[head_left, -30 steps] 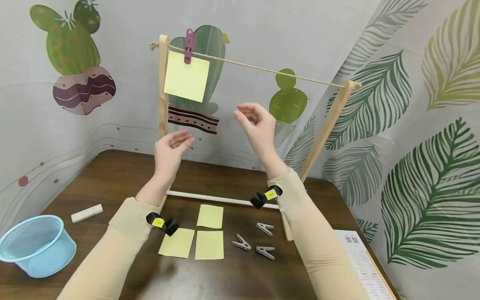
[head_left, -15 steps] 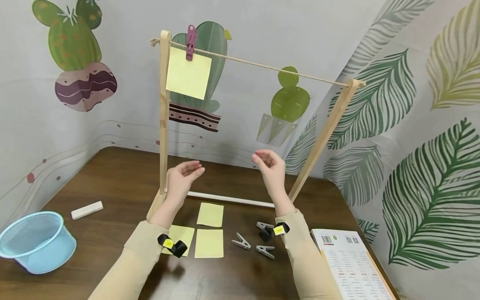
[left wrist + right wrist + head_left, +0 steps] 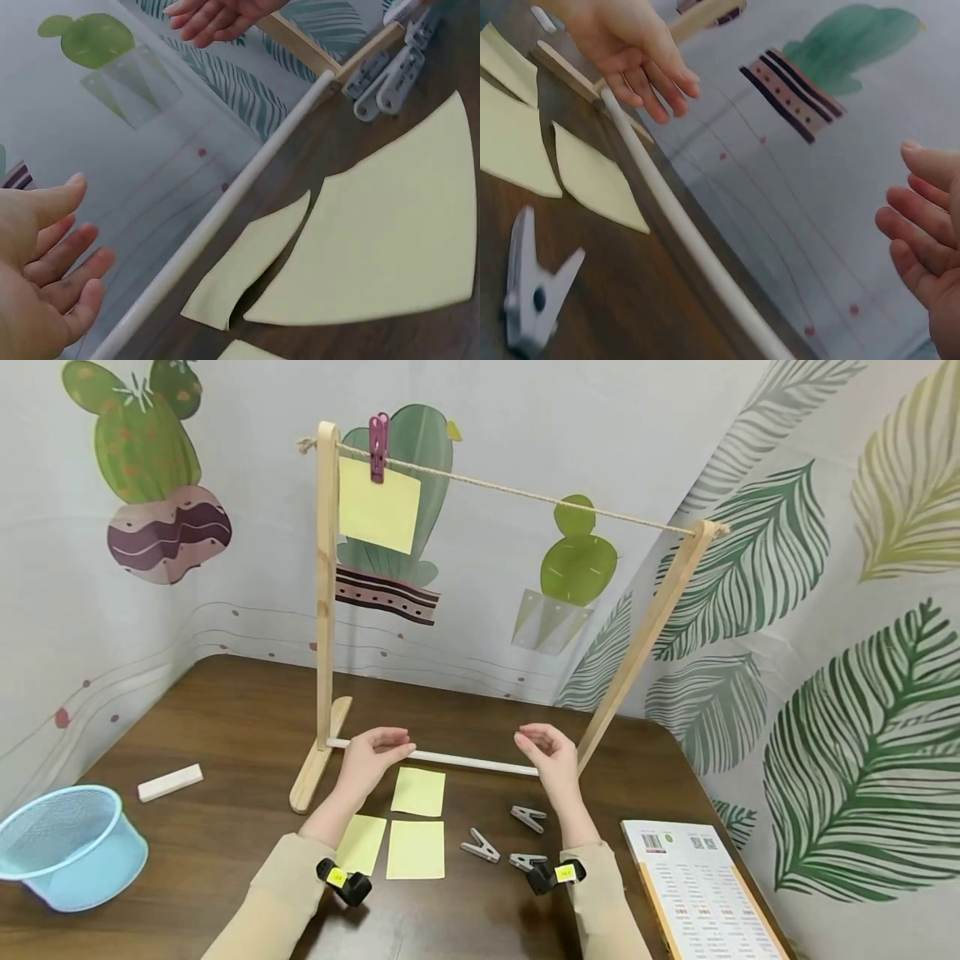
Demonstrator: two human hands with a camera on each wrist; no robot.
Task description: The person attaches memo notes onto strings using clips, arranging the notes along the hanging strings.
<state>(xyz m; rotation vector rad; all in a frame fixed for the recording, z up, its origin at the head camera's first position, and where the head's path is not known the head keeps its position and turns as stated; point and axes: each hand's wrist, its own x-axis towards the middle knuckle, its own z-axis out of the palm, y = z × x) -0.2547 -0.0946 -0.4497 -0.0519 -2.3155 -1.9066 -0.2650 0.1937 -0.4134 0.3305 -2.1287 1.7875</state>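
1. Your left hand [image 3: 370, 762] and your right hand [image 3: 551, 758] hold nothing: the fingers are loosely bent, the thumbs stand apart from them. Both hang near the white round rod [image 3: 476, 765].
2. Three yellow square paper notes [image 3: 416, 850] lie on the dark brown wooden table [image 3: 225, 835]. To their right lie three grey plastic spring clips [image 3: 480, 845].
3. Be careful with your sleeves: the black wrist cameras [image 3: 551, 878] overlap one note and the nearest clip in the head view. If your forearms sink, I think they could push these aside.
4. One yellow hanging note [image 3: 378, 514] depends on a single purple plastic clip [image 3: 378, 447]. A knock to the light wooden frame [image 3: 326, 593] could shake the beige twisted rope [image 3: 517, 489] and make this note slip.
5. The left wrist view shows the farthest note's edge curling up, which the head view hardly tells. A hasty finger may crease it.
6. Only the head view shows the hanging note; the right wrist view shows one grey clip closely, its two arms spread.
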